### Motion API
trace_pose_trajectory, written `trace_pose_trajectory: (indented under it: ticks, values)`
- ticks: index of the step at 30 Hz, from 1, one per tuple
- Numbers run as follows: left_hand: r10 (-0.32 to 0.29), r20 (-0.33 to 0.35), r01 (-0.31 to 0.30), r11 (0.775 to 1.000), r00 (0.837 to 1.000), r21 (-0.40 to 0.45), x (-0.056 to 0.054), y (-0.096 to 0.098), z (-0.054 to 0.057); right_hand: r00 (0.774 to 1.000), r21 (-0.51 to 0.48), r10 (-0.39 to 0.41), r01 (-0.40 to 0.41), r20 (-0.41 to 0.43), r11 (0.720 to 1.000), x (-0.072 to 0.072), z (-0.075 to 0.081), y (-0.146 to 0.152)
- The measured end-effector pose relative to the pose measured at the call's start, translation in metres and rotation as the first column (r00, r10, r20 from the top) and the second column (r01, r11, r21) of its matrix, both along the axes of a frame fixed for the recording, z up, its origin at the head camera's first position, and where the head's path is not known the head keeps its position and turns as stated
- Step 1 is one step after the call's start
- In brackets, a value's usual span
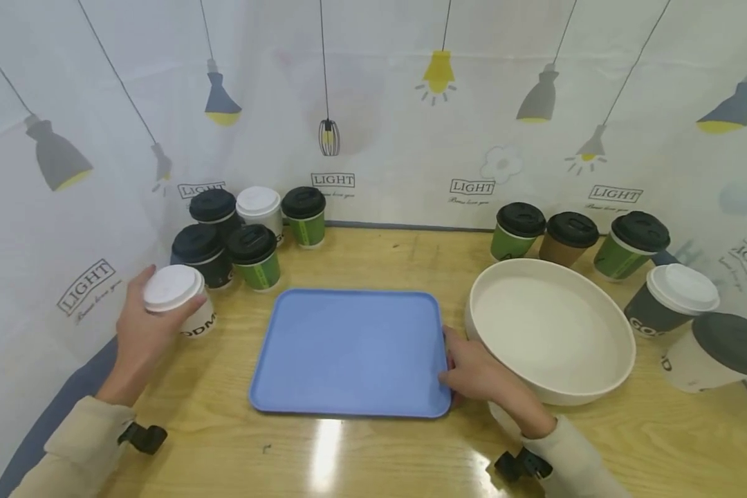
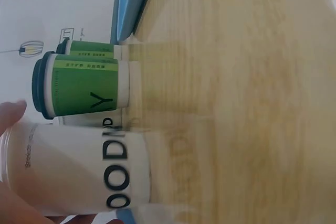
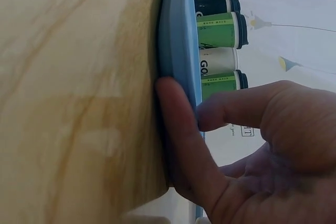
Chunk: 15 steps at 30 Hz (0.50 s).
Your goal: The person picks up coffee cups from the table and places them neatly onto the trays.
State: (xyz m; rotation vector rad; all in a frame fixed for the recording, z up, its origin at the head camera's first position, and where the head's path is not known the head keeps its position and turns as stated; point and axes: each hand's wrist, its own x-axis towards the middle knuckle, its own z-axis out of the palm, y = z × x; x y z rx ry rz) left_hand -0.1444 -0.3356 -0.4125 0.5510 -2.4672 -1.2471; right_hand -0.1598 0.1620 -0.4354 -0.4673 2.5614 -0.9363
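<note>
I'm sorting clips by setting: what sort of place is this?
Probably a staged tabletop rather than a working café: a wooden table backed by a lamp-print cloth, with lidded cups grouped on both sides of a tray.

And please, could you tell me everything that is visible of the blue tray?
The blue tray is a shallow rectangle with rounded corners and a low raised rim, smooth and plain, plastic by its look. It lies face up on the wooden table, left of the round cream bowl. The right hand grips its right edge; whether that edge is slightly lifted, I cannot tell.
</note>
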Motion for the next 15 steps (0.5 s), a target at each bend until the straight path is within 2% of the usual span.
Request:
trace_pose_trajectory:
  ticks: [4,8,11,15]
  values:
    - [0.039,0.002,-0.039,0.998,0.999,0.044,-0.001,0.001,-0.004,0.999,-0.049,-0.011,0.014,0.052,0.999,0.0,0.002,0.0]
    - [0.074,-0.018,-0.073,0.995,0.997,0.074,0.001,0.002,-0.004,0.996,-0.067,-0.024,0.03,0.092,0.997,0.001,0.003,-0.002]
    - [0.074,-0.037,-0.071,0.994,0.997,0.08,0.002,0.01,0.0,0.995,-0.062,-0.026,0.032,0.094,0.998,0.001,0.003,-0.001]
    - [0.033,-0.08,-0.027,0.997,0.996,0.076,0.004,0.027,0.01,0.997,-0.036,-0.021,0.024,0.072,0.999,0.0,0.003,0.0]
